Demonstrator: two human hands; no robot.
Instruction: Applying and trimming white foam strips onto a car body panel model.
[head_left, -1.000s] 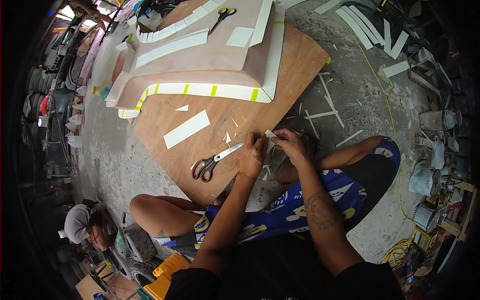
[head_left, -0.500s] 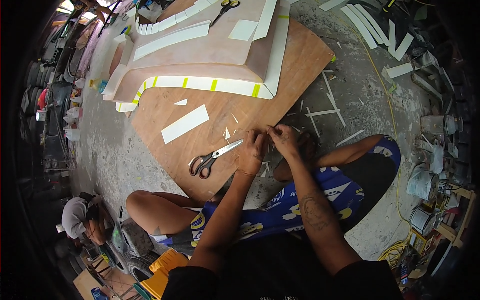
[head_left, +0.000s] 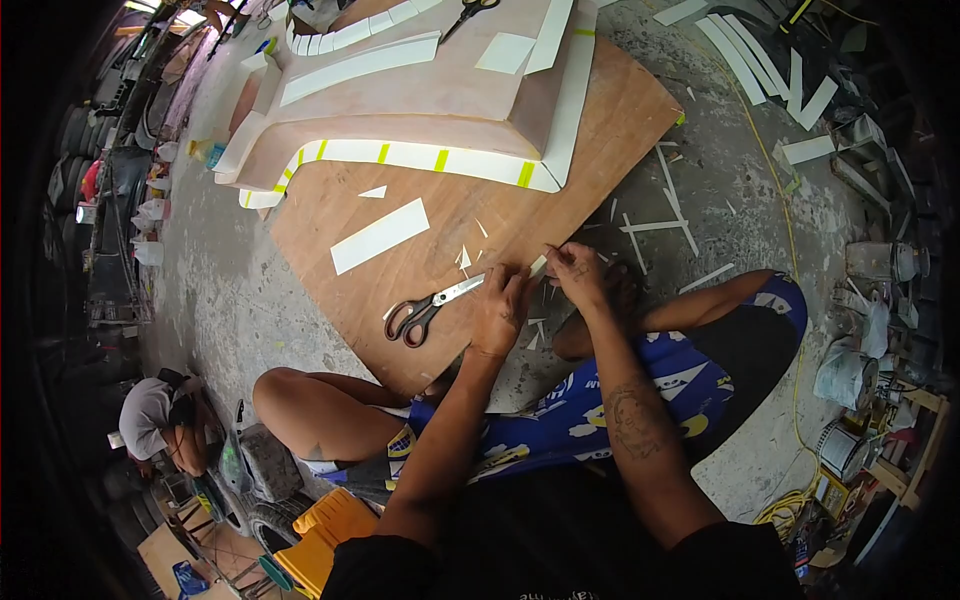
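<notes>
My left hand [head_left: 498,310] and my right hand [head_left: 578,277] are close together over the plywood board's near right edge, fingers pinched. Between their fingertips shows a small pale strip [head_left: 538,266], held at both ends; its material is too small to tell. Beside my left hand lie dark-handled scissors [head_left: 425,315], blades toward my fingers. Small white triangular offcuts [head_left: 464,258] are scattered just beyond the blades. A white rectangular piece of sheet [head_left: 380,236] rests farther left on the plywood board [head_left: 330,310].
Across the board's far side stands a large pinkish-brown moulded form [head_left: 400,110], edged with white strips and yellow-green tape. A second pair of scissors [head_left: 470,15] lies on it. White strips [head_left: 655,226] litter the concrete floor. A yellow cord [head_left: 790,230] runs along the right. Another person [head_left: 165,425] crouches at left.
The pale strip now shows between my hands, where it was mostly hidden before. My fingertips have shifted slightly. The whole view has moved a little, so the board and form appear farther right.
</notes>
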